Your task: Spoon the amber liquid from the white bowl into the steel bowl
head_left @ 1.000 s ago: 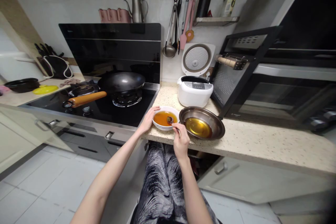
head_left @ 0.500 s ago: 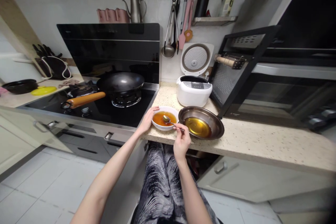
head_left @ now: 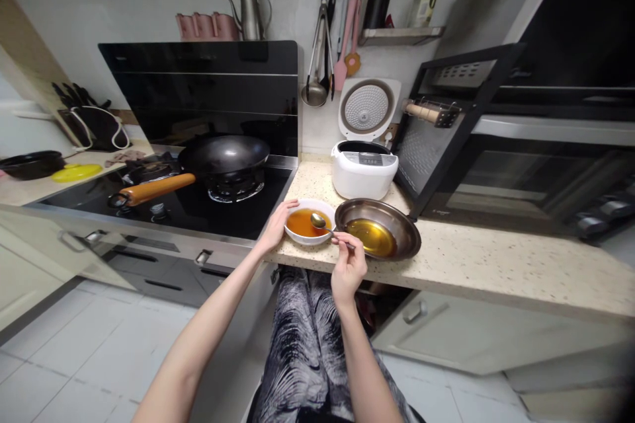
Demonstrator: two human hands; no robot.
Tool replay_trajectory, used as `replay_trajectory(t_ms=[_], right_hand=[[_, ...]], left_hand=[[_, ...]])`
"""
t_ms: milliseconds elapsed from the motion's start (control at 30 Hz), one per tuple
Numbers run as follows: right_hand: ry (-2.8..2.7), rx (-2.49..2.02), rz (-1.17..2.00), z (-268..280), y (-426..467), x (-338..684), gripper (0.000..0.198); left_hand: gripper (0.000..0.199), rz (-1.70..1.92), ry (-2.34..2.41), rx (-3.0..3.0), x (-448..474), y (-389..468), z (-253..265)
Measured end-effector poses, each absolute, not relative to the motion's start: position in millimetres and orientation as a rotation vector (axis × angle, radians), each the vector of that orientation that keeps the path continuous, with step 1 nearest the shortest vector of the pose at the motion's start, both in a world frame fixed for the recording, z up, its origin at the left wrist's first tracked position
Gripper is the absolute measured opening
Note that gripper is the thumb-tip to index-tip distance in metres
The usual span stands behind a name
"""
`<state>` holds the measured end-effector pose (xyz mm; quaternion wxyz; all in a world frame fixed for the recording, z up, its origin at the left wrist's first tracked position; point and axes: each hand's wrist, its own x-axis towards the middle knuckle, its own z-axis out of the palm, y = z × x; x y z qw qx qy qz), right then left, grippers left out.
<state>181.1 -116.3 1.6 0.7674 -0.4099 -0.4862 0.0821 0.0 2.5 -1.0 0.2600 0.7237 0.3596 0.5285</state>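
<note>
- A black pot (head_left: 32,164) sits at the far left, with a yellow lid (head_left: 77,173) just beside it.
- The wok (head_left: 224,153) stands on the stove, its wooden handle (head_left: 161,189) pointing left toward the front.
- The left hand (head_left: 274,229) touches the left rim of the white bowl (head_left: 303,239); I cannot tell whether it grips or merely rests there.
- That bowl, holding amber liquid, is on the counter (head_left: 471,254) near its front edge.
- The spoon (head_left: 318,220) has its head over the liquid, handle slanting right; contact with the liquid is unclear.
- The right hand (head_left: 348,268) pinches the spoon's handle between thumb and fingers.
- The rice cooker (head_left: 364,175) stands behind, lid raised.
- The metal basin (head_left: 407,228), with yellowish liquid inside, sits just beside the white bowl.
</note>
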Motion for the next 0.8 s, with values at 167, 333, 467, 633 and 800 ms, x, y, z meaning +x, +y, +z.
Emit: replay_trajectory(t_ms=[167,333,467,633,800], right_hand=[[-1.028,-0.882,0.138,6,-119,187,0.016],[-0.975,-0.883,0.101,9,-121,197,0.015],[-0.936,-0.888,0.058,13,-122,205,0.015],[-0.934,-0.914,-0.002,11,-120,216,0.016],[-0.976,-0.956,-0.083,6,-118,224,0.015]], left_hand=[[0.045,1.430,0.963,1.971,-1,3,-1],[0.044,1.436,0.956,1.976,0,2,0],[0.045,1.431,0.973,1.969,0,1,1],[0.046,1.432,0.975,1.966,0,3,0],[0.045,1.437,0.969,1.967,-1,3,-1]])
